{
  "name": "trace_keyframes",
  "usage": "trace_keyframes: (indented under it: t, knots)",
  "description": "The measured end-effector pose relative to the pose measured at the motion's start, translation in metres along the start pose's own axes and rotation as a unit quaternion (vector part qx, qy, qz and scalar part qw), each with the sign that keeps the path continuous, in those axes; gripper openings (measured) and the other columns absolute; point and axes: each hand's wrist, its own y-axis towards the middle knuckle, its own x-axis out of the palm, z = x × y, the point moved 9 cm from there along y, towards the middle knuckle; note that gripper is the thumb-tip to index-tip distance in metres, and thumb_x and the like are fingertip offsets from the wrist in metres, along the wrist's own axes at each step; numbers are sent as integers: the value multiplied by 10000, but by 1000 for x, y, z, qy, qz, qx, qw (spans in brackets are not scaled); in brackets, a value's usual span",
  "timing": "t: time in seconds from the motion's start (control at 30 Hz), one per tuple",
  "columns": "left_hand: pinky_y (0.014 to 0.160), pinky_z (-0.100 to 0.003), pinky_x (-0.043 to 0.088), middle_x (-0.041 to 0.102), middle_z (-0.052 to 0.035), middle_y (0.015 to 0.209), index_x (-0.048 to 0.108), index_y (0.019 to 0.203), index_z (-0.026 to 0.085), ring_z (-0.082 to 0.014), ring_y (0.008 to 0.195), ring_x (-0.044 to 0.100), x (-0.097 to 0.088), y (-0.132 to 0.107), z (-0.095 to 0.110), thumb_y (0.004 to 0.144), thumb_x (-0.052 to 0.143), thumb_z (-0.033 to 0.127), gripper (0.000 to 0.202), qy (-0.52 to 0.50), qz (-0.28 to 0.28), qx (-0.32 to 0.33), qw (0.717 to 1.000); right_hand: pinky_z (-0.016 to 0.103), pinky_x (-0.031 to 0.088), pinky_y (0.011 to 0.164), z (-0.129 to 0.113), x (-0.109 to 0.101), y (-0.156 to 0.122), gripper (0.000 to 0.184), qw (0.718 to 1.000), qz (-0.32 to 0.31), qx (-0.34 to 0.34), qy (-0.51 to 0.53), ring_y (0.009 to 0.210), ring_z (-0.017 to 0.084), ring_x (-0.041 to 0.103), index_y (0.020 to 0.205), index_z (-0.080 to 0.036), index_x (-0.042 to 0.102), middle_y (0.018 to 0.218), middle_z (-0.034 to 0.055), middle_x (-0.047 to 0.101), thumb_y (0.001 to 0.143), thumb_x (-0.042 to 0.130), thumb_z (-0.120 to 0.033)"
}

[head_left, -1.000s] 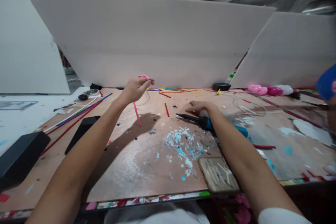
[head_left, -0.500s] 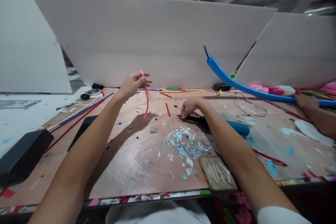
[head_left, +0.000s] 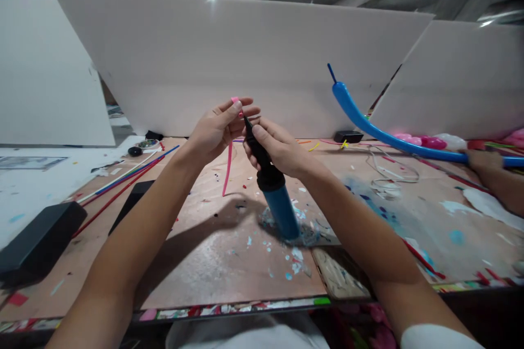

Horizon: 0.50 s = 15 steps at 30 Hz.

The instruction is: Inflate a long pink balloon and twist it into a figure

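Note:
Between the thumb and fingers of my left hand (head_left: 219, 128) is a pink uninflated long balloon (head_left: 228, 169), its tail hanging down toward the table. My right hand (head_left: 278, 144) is wrapped round the black neck of a balloon hand pump (head_left: 282, 210) with a blue barrel. The pump is tilted, its black nozzle pointing up at the pinched end of the balloon. Nozzle and balloon end are very close; whether they touch I cannot tell.
A case-like phone (head_left: 339, 272) lies at the table's front edge. Black blocks (head_left: 43, 240) and loose long balloons (head_left: 123, 185) lie left. At right, another person's hand (head_left: 485, 163) holds an inflated blue balloon (head_left: 380, 139). White panels (head_left: 245, 60) stand behind the table.
My right hand has lifted the pump off the table and brought its nozzle up to my left hand. My left hand has moved slightly right and up with the pink balloon.

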Motion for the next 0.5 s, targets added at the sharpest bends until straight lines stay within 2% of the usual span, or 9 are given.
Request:
trace_keyframes:
  t: [0.13, 0.27, 0.5]
  knots:
    - [938, -429, 578, 719, -104, 1166, 631, 1210, 195, -274, 1119, 688, 8, -8, 16, 969, 513, 540, 437, 55, 5, 22, 998, 215, 491, 502, 3, 12, -4, 305, 994, 5, 33, 104, 548, 91, 574, 958, -222, 452, 729, -37, 592, 947, 571, -503]
    - [943, -446, 577, 730, -81, 1097, 653, 1178, 207, -269, 1094, 697, 12, -12, 24, 965, 512, 555, 431, 74, 8, 35, 997, 204, 486, 512, 6, 20, -6, 271, 978, 21, 60, 199, 566, 85, 569, 951, -220, 458, 750, -31, 599, 947, 580, -462]
    - [908, -444, 591, 736, -69, 1035, 658, 1161, 197, -269, 1077, 703, 12, -16, 29, 956, 533, 548, 425, 63, 14, 23, 998, 213, 501, 564, 6, 33, -9, 208, 967, 13, 81, 240, 597, 96, 577, 933, -205, 503, 751, -15, 599, 972, 543, -405]
